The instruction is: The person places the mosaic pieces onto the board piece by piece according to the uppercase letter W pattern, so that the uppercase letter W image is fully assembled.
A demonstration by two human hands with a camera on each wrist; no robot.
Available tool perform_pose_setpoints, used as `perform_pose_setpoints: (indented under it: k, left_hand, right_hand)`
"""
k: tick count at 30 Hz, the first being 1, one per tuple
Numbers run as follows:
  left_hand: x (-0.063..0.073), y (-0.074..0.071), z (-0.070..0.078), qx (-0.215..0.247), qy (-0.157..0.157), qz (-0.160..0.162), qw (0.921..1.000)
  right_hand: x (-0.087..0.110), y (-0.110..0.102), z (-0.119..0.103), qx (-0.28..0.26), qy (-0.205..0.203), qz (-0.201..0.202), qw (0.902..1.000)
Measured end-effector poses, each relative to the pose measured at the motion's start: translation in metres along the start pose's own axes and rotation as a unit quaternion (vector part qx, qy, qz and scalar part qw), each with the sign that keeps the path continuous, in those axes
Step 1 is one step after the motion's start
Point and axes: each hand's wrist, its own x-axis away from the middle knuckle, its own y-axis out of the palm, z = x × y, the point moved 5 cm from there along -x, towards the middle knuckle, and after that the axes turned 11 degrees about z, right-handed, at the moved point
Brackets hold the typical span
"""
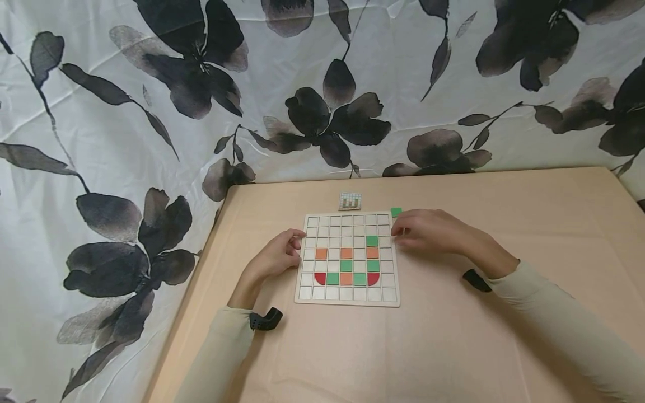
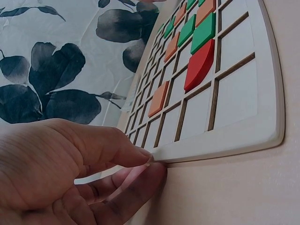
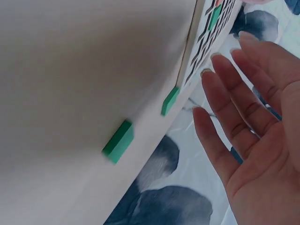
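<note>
A white grid board lies on the table, with orange squares, green squares and two red rounded pieces in its cells. At its left edge, my left hand pinches the border, thumb and fingertips close together. Beside the right edge, my right hand hovers with nothing in it, its fingers fairly straight and spread. Two loose green squares lie on the table in the right wrist view: one green tile by the board's corner, another green tile farther out.
Behind the board sits a small patterned card. The light wooden table ends at a floral cloth at the back and left. Black wrist cameras are strapped at both sleeves.
</note>
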Motion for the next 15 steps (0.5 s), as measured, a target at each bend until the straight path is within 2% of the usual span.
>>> perform_pose_setpoints:
  k: [6,15]
  left_hand:
    - [0.001,0.0,0.001,0.003,0.001,0.0,1.0]
    - [0.002,0.0,0.001,0.007,0.003,0.001,1.0]
  right_hand:
    - [0.011,-0.012,0.015,0.005,0.034,0.027,0.9991]
    - [0.024,-0.017,0.037,0.025,0.065,0.031,0.9971]
